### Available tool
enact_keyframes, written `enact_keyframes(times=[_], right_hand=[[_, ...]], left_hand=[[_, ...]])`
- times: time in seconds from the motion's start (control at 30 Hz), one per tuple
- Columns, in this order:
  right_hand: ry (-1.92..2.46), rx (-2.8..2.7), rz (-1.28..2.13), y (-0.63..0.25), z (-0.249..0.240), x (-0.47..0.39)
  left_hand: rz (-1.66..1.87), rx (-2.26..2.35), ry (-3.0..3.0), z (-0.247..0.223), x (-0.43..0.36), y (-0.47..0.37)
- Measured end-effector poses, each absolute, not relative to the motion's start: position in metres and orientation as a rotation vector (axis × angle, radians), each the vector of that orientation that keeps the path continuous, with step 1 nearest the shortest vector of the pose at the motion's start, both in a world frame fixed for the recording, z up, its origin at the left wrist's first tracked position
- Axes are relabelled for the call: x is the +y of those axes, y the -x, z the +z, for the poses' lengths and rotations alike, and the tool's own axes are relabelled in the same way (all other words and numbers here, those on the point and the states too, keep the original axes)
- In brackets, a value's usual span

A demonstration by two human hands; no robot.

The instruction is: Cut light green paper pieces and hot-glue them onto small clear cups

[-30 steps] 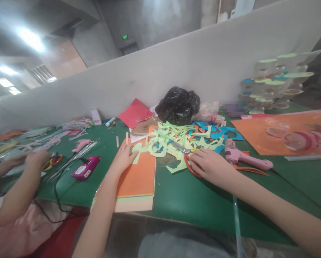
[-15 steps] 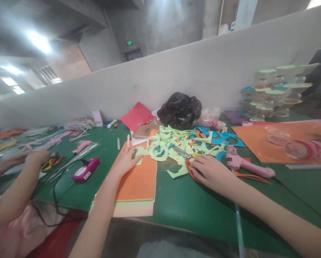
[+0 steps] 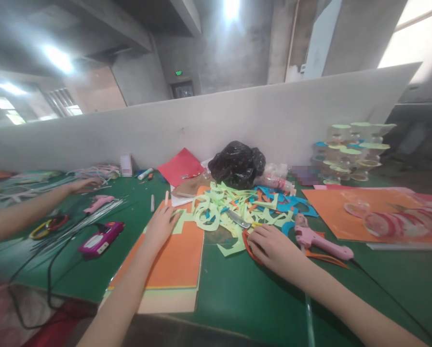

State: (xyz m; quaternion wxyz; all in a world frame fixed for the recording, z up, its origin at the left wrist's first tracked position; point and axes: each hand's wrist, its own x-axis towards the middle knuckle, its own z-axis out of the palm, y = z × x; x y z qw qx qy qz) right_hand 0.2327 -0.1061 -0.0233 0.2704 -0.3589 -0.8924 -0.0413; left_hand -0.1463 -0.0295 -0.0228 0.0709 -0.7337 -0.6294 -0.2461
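Observation:
My left hand (image 3: pixel 161 224) lies on the stack of orange paper (image 3: pixel 183 250), its fingers apart and loosely stretched. A scrap of light green paper (image 3: pixel 180 222) is beside its fingertips. My right hand (image 3: pixel 268 243) is curled over the red-orange handle of a pair of scissors (image 3: pixel 240 220), whose metal blades rest on the pile of green paper scraps (image 3: pixel 209 214) and point to the left. Close to my right wrist lies a pink glue gun (image 3: pixel 322 243), with a clear stick running out under my forearm.
A black plastic bag (image 3: pixel 236 164) sits behind the scraps. To the right are orange sheets (image 3: pixel 328 212), a red-striped bottle (image 3: pixel 400 224) and stacked bottle pieces (image 3: pixel 353 152). At left, a co-worker's arm (image 3: pixel 31 209) reaches past scissors (image 3: pixel 48 226), wires and a purple device (image 3: pixel 102 239).
The view has tilted slightly. The co-worker's hand at left has moved from beside the yellow-and-red scissors to the strips farther back. My two hands stay at the paper and scissors.

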Motion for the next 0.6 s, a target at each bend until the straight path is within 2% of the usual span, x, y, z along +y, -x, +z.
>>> enact_keyframes(times=[0.1,0.23,0.37,0.5,0.6], right_hand=[[0.998,-2.394,-0.074,-0.232,-0.018,-0.107],[0.998,-2.295,0.070,-0.229,-0.014,-0.109],[1.074,-2.012,0.402,-0.223,-0.015,-0.109],[1.074,-1.737,0.803,-0.214,-0.016,-0.104],[1.053,-1.570,0.882,-0.212,-0.018,-0.096]], left_hand=[[-0.856,-1.881,2.045,-0.005,-0.041,0.134],[-1.309,-1.741,1.915,0.028,-0.067,0.094],[-1.890,-1.871,2.202,0.053,-0.082,0.024],[-2.469,-1.970,2.389,0.048,-0.071,-0.044],[-2.935,-2.045,2.301,0.028,-0.060,-0.075]])
